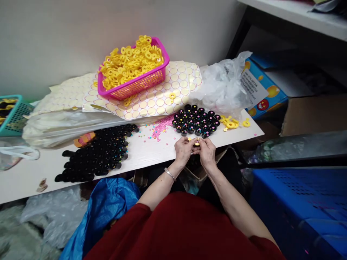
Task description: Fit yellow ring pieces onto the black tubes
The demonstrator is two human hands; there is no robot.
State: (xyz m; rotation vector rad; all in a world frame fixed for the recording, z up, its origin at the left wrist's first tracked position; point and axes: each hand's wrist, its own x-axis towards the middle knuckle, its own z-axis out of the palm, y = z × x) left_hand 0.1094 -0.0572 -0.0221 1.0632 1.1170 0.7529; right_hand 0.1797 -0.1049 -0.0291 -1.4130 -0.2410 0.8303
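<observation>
My left hand [183, 148] and my right hand [206, 149] meet at the front edge of the white table [151, 151], fingers pinched together on a small yellow piece [196, 143] held between them. Just beyond my hands stands a cluster of small black cups [195, 120] with coloured beads inside. A heap of loose pink beads [160, 129] lies to its left. Several yellow ring pieces [231, 123] lie to the right of the cluster.
A pink basket [141, 83] heaped with yellow rings rests on sticker sheets [162, 95] at the back. A pile of black cups [100, 153] lies at left, a teal basket [12, 113] far left. Plastic bags [225, 86], a blue crate [300, 206] and a blue bag [105, 209] surround me.
</observation>
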